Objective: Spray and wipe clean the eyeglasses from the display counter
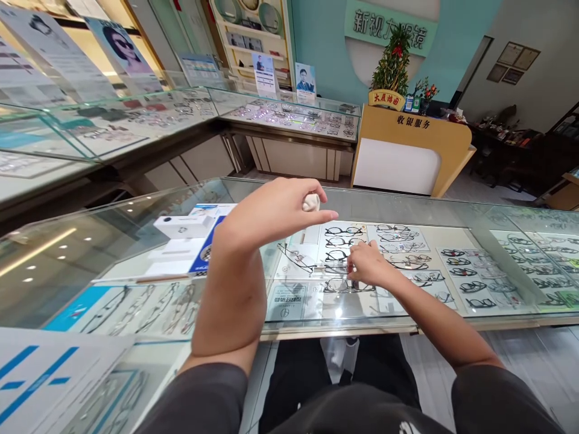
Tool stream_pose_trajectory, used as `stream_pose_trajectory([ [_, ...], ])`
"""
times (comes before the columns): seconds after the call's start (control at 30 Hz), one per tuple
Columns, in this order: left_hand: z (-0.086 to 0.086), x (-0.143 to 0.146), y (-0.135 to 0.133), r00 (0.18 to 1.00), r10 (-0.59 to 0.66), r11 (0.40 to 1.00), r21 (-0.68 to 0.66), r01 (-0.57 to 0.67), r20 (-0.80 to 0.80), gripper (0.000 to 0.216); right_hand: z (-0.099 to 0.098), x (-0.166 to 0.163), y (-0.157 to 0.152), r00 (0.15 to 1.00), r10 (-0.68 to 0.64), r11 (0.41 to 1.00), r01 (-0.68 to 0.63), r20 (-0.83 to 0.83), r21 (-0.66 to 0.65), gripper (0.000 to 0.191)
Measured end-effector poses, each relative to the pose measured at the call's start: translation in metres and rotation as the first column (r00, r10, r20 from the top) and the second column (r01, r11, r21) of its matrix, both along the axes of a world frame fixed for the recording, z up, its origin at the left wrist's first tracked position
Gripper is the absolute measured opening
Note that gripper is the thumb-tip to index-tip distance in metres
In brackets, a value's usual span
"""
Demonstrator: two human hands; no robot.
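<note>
My left hand (284,211) is raised over the glass display case, wrist bent. A crumpled white wad (311,203), like cloth or tissue, is tucked in its palm under curled fingers, with the thumb stretched out below. My right hand (368,264) reaches down among rows of eyeglasses, its fingers bent and pinched downward. Its fingertips are beside a black-framed pair of eyeglasses (337,257) and above another dark pair (337,286); what they grip, if anything, is hidden. I cannot tell whether this hand is above the glass or inside the case.
More eyeglasses (470,286) fill the case to the right. To the left are a white box (183,227), a blue-and-white leaflet (208,247) and further frames (158,307). Beyond stand another display counter (289,117) and a yellow cashier desk (414,150) with a plant (392,63).
</note>
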State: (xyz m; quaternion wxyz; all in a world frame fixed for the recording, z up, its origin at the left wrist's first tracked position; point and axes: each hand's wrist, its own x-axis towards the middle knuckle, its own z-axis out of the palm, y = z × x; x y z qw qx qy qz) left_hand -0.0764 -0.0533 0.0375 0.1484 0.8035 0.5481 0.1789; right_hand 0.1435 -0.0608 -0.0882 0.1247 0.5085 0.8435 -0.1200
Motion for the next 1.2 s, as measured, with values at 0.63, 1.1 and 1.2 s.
stream_pose_trajectory([
  [0.63, -0.063, 0.081, 0.04, 0.831, -0.255, 0.947, -0.301, 0.112, -0.494, 0.019, -0.005, -0.006, 0.003, 0.999, -0.036, 0.999, 0.036, 0.003, -0.023, 0.032],
  [1.1, -0.103, 0.113, 0.048, 0.776, -0.337, 0.916, -0.377, 0.139, -0.533, 0.027, 0.033, 0.037, -0.037, 0.9, -0.218, 0.966, 0.255, -0.377, 0.05, 0.024],
  [1.2, -0.106, 0.118, 0.049, 0.774, -0.332, 0.92, -0.366, 0.139, -0.54, 0.03, 0.048, 0.051, -0.04, 0.844, -0.217, 0.961, 0.272, -0.491, 0.042, 0.024],
])
